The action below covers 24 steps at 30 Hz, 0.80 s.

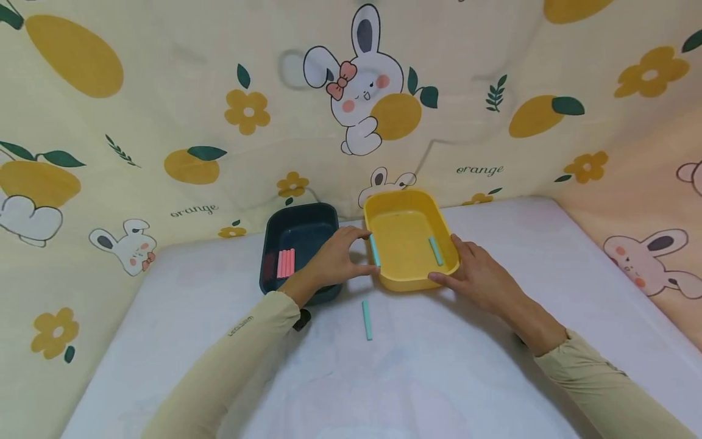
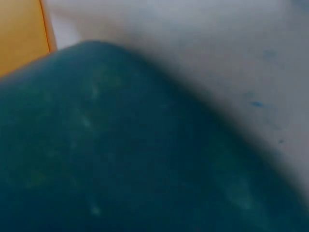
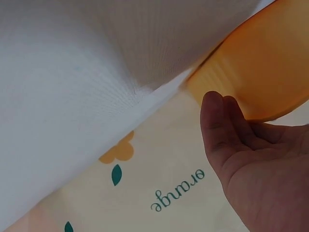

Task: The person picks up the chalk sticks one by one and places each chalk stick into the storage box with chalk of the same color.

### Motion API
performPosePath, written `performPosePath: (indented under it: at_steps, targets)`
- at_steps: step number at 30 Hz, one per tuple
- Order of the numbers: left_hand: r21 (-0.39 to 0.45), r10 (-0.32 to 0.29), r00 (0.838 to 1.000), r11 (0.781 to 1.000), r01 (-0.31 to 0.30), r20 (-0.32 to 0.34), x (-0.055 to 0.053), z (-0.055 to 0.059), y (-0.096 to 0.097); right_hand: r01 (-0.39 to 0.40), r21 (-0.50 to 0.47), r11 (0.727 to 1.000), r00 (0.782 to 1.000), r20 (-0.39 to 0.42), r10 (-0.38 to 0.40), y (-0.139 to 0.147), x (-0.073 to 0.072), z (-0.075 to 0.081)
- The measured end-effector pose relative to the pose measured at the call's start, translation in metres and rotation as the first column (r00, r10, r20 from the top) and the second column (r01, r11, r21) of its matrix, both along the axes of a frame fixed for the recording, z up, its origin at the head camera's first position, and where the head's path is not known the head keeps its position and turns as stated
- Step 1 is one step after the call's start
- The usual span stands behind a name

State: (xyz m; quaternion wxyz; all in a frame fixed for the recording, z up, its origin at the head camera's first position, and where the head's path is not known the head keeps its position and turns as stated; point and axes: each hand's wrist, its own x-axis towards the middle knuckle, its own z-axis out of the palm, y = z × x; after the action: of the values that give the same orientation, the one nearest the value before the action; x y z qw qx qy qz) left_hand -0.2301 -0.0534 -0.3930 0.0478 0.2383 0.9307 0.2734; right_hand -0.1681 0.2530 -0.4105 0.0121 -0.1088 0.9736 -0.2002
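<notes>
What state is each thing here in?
Left hand: pinching one turquoise stick
Right hand: holding the yellow tray
Yellow tray: upright, second turquoise stick inside
Dark tray: upright, pink sticks inside
Pink sticks: lying side by side
Third turquoise stick: lying on white cloth

Cartoon-printed cream cloth (image 1: 307, 131) behind a white-covered table (image 1: 137, 341).
I see a bow-wearing rabbit (image 1: 364, 88) at twelve o'clock, a big yellow fruit (image 1: 75, 56) at ten, "orange" lettering (image 1: 194, 210) at nine, and peach-tinted fabric (image 1: 631, 201) toward three.
</notes>
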Motion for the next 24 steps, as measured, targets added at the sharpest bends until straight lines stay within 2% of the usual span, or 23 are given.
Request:
performPosePath:
  at_steps: [3,5,10,17,19,24]
  targets:
    - [0.024,0.036,0.999,0.999,-0.037,0.033,-0.006,-0.003,0.002,-0.004,0.000,1.000,1.000,0.005,0.004,0.001,0.000,0.000]
    - [0.030,0.036,0.999,0.999,-0.037,0.029,-0.009,-0.004,0.005,-0.004,-0.003,1.000,1.000,0.005,0.004,0.001,0.000,0.000]
    - [0.003,-0.030,0.999,1.000,0.030,-0.019,-0.014,-0.006,0.014,-0.001,-0.005,1.000,1.000,0.004,0.001,0.002,0.000,-0.001]
    - [-0.101,-0.119,0.987,0.989,0.108,-0.104,-0.020,-0.004,0.037,0.002,0.006,1.000,1.000,0.013,-0.002,0.002,-0.001,0.000]
    - [-0.132,-0.134,0.986,0.984,0.121,-0.098,-0.021,-0.002,0.045,0.001,0.002,1.000,1.000,0.012,-0.001,0.002,-0.001,0.000]
    - [-0.228,-0.191,0.981,0.957,0.182,-0.020,-0.023,0.001,0.067,-0.011,-0.013,1.000,1.000,-0.011,0.011,0.003,0.001,-0.002]
